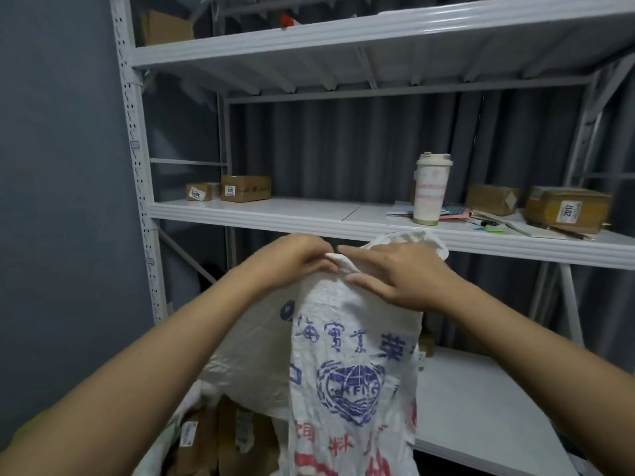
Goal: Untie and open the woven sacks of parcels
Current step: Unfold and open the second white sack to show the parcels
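A white woven sack with blue and red print stands upright in front of me, its neck gathered at the top. My left hand grips the gathered neck from the left, fingers curled round it. My right hand lies over the neck from the right, thumb and forefinger pinching a white strip of the tie or sack edge. Loose sack mouth fans out behind my right hand. Below left, another opened sack shows brown cardboard parcels inside.
A grey metal rack stands just behind the sack. Its middle shelf carries small cardboard boxes, a lidded cup, papers and more boxes at the right. A lower shelf lies at the right. A grey wall is at the left.
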A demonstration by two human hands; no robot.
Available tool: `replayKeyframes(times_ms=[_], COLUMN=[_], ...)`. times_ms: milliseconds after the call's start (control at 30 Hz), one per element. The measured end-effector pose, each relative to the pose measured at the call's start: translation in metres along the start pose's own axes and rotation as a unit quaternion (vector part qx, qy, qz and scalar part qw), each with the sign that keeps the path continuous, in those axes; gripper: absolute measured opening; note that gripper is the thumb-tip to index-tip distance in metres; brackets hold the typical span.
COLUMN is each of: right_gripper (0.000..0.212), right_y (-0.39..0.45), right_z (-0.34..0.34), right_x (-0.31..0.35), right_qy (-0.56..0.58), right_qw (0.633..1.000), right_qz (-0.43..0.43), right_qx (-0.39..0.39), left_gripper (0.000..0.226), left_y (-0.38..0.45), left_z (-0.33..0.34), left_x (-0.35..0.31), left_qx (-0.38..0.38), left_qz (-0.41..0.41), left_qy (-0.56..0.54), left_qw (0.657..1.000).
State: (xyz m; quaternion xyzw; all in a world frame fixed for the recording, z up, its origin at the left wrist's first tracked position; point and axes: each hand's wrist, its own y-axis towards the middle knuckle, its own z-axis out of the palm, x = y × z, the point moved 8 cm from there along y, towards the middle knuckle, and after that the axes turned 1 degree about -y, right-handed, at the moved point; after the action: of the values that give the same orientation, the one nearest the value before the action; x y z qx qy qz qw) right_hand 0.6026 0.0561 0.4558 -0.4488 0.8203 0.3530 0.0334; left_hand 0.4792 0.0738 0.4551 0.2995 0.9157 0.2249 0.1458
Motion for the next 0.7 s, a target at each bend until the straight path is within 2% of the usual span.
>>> replayKeyframes(times_ms=[67, 100, 200, 267, 367, 467, 533, 567, 667, 700], right_gripper=[0.034, 0.029, 0.029, 0.025, 0.028, 0.014, 0.009, 0.009, 0.026, 0.024], right_y=[0.003, 0.004, -0.003, -0.004, 0.001, -0.004, -0.012, -0.014, -0.008, -0.005], right_z=[0.008, 0.007, -0.001, 0.002, 0.016, 0.013, 0.022, 0.025, 0.031, 0.032], right_x=[-0.006, -0.008, -0.011, -0.009, -0.012, -0.045, -0.06, -0.06, -0.045, -0.04], right_qy=[0.1, 0.093, -0.027, -0.01, 0.036, 0.173, 0.29, 0.311, 0.292, 0.274], right_qw=[0.994, 0.995, 0.996, 0.997, 0.998, 0.975, 0.936, 0.928, 0.938, 0.945], right_qz=[0.037, 0.041, 0.043, 0.043, 0.044, 0.14, 0.199, 0.203, 0.172, 0.162], right_qx=[0.012, 0.008, -0.074, -0.057, -0.003, -0.02, 0.0, 0.019, 0.078, 0.081], left_gripper=[0.033, 0.035, 0.033, 0.015, 0.015, 0.021, 0.016, 0.017, 0.011, 0.005], left_y=[-0.004, -0.004, -0.006, -0.005, 0.002, 0.001, -0.004, -0.004, 0.003, 0.006], left_z=[0.007, 0.011, 0.018, 0.02, 0.018, 0.012, 0.008, 0.004, -0.004, -0.007], left_x=[-0.017, -0.014, 0.013, 0.016, 0.006, 0.012, 0.023, 0.023, 0.01, 0.006], left_qx=[-0.053, -0.052, -0.033, -0.046, -0.042, -0.004, 0.006, -0.002, -0.044, -0.058], left_qz=[0.08, 0.073, -0.027, -0.031, -0.024, -0.066, -0.09, -0.086, -0.047, -0.047], left_qy=[0.08, 0.082, 0.046, -0.02, -0.117, -0.144, -0.108, -0.073, 0.024, 0.057], left_qw=[0.992, 0.993, 0.998, 0.998, 0.992, 0.987, 0.99, 0.994, 0.998, 0.996])
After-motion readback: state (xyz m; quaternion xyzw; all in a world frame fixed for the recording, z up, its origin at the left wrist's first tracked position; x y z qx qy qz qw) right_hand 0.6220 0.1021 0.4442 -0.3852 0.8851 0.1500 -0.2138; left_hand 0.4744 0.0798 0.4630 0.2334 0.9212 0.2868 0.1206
